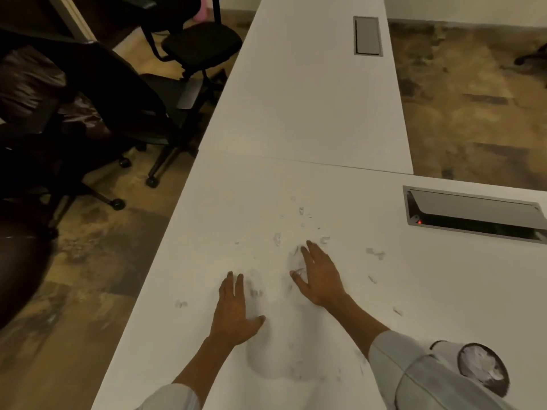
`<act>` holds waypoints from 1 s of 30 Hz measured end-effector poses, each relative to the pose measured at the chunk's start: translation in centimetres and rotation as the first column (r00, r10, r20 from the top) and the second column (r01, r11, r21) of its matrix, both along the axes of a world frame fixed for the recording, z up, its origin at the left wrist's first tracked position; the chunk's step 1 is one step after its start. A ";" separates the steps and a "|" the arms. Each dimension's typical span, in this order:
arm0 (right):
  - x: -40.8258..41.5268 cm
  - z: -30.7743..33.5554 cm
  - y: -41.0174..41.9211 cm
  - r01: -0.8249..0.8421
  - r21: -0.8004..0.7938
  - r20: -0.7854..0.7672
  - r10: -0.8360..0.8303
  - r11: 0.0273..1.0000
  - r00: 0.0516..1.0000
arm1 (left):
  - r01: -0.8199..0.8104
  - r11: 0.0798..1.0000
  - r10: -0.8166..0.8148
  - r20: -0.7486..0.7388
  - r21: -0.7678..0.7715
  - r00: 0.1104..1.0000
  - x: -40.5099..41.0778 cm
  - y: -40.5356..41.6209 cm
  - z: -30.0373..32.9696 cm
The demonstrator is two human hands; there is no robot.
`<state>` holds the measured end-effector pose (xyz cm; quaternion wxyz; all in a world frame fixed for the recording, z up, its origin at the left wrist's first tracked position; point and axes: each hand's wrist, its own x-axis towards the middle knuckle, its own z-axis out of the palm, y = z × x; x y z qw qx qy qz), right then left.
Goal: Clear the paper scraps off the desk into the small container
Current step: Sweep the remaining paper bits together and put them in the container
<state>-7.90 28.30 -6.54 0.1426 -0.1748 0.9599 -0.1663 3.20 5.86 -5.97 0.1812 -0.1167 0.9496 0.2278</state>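
Lying scattered over the near part of the white desk, the paper scraps are small, pale, torn bits with grey shadows, hard to tell from the surface where the picture blurs. Most sit in a loose patch between and just beyond the two hands, with a few stragglers to the right and one to the left near the desk edge. The small container, a round dark-rimmed cup at the near right corner, already holds a heap of white scraps; it stands just beside the right sleeve, well apart from the loose patch.

The left hand lies flat, palm down, on the desk, fingers straight and a little spread, thumb out to the right; it holds nothing. The right hand is also spread with straight fingers pointing far and left, its fingertips among the scraps; whether the palm presses the surface or hovers just over it cannot be told, and it grips nothing.

To the right, set into the desk, is an open metal cable hatch with a small red light inside; a second, closed hatch lies far up the desk. Black office chairs on castors stand on the mottled brown floor along the left.
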 end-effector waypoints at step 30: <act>5.4 0.2 4.0 -0.322 0.273 -0.196 0.380 0.906 0.904 | 0.270 0.938 -0.272 0.023 -0.216 0.962 4.2 3.9 -0.3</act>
